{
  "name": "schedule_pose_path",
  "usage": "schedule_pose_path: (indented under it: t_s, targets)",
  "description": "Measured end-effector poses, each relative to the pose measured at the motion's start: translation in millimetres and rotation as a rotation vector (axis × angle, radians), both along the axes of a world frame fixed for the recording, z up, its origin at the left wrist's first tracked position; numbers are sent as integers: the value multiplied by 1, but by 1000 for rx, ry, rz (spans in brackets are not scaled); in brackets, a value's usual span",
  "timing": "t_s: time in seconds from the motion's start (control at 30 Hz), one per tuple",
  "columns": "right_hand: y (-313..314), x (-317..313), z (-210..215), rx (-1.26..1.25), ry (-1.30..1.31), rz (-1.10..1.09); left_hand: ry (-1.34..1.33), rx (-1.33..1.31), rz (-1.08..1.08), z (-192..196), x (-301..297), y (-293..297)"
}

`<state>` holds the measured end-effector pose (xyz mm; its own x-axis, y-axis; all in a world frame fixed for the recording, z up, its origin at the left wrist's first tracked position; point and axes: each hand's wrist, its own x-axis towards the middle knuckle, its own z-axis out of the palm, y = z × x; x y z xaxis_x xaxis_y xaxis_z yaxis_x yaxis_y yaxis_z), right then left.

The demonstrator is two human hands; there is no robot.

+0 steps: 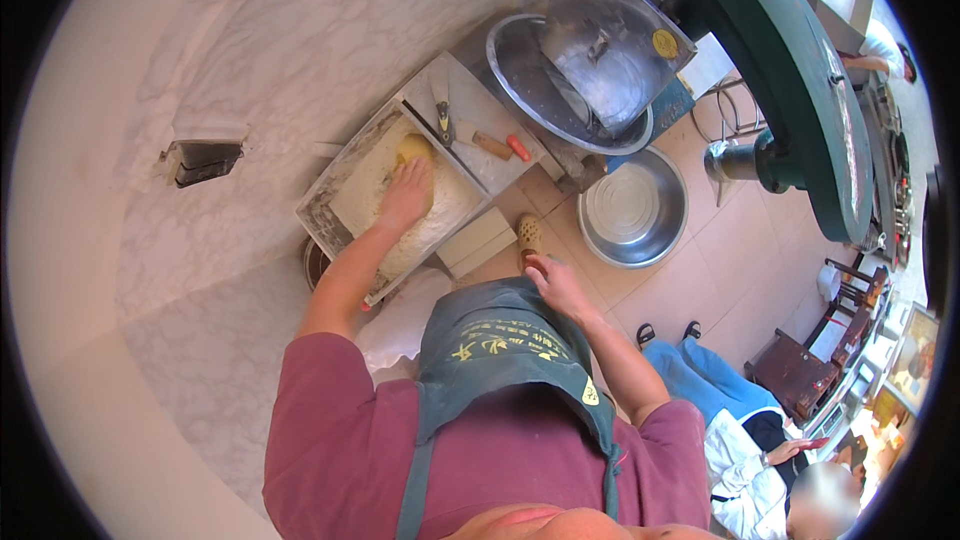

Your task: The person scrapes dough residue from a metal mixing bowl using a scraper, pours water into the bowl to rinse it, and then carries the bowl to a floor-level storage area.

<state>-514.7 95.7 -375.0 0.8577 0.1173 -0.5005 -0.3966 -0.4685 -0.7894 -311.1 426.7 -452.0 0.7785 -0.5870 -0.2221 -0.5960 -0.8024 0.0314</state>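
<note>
My left hand (407, 192) is down in a rectangular metal tray (330, 168) of white flour (365, 205). Its fingers lie over a yellow, rounded, scoop-like thing (414, 147) and appear to grip it; flour and hand hide part of its shape. My right hand (560, 286) is at the lower edge of my dark green apron (480, 325), its fingers a little bent and apart, with nothing seen in them. Beside the tray, on a pale board (475, 105), lie a scraper with a dark handle (444, 125), a wooden-handled tool (491, 145) and a small red thing (518, 148).
A large metal basin (500, 70) with a shiny lid (600, 50) stands beyond the board. Another steel basin (632, 208) rests on the tiled floor. A green machine arm (800, 70) overhangs the right. A seated person (745, 440) is at lower right; a marble-patterned wall (250, 60) borders the left.
</note>
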Motion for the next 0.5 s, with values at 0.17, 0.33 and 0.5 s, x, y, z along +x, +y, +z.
schedule_pose_path:
  t_s: [0.17, 0.33, 0.5]
  targets:
    - [-4, 6, -6, 31, 21, -34, -62, -27, -47, 5, -4, 6]
    - [-5, 26, 7, 27, -52, 14, -57, 22, -3, -6, 3, 23]
    - [-15, 28, 5, 58, -25, -35, -39, 130, 66, 11, 10, 41]
